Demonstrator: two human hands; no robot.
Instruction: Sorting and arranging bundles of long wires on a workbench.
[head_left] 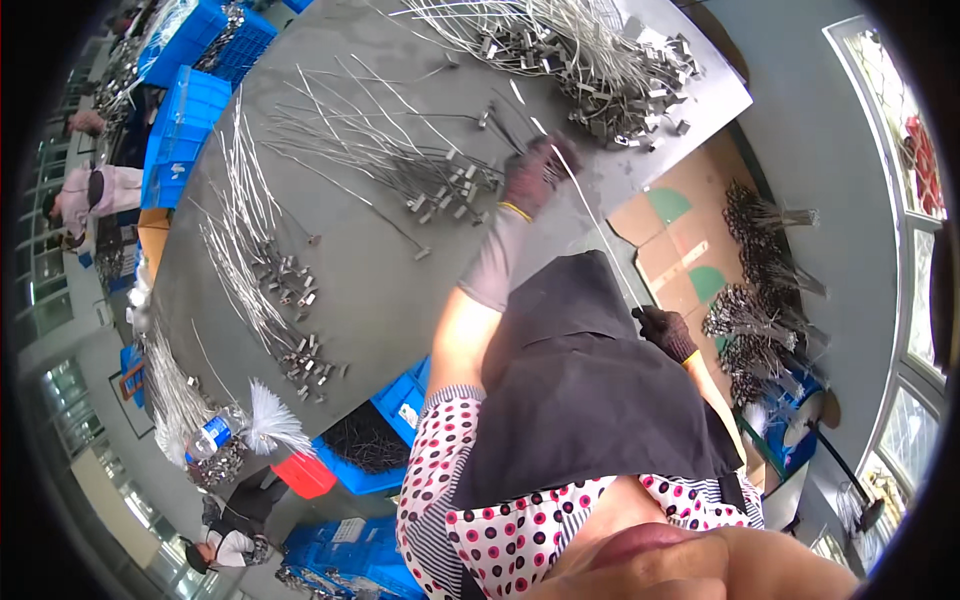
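White cable spans both gloved hands across the table's near edge

The left hand [538,172] is over the grey table [370,270], close to its wearer-side edge, with its fingers curled; blur hides whether they are clamped on anything. The right hand [665,332] is off the table, beyond that edge and beside the black apron [590,400], its fingers drawn together on the lower end of a thin white cable [600,215].

The cable's long axis slants from the left hand, over the table, down past the edge to the right hand. Its upper stretch passes at the left fingers, so that hand is nearer the table end and the right hand nearer the free-hanging end.

Just past the left hand, toward the table's far right corner, lies a large heap of cables with metal connectors [610,85]. A looser bundle [440,190] lies left of that hand, mid-table; another [265,270] lies along the table's left side. Blue crates [180,130] stand beyond that side, and cardboard [650,225] lies off the table's right edge.
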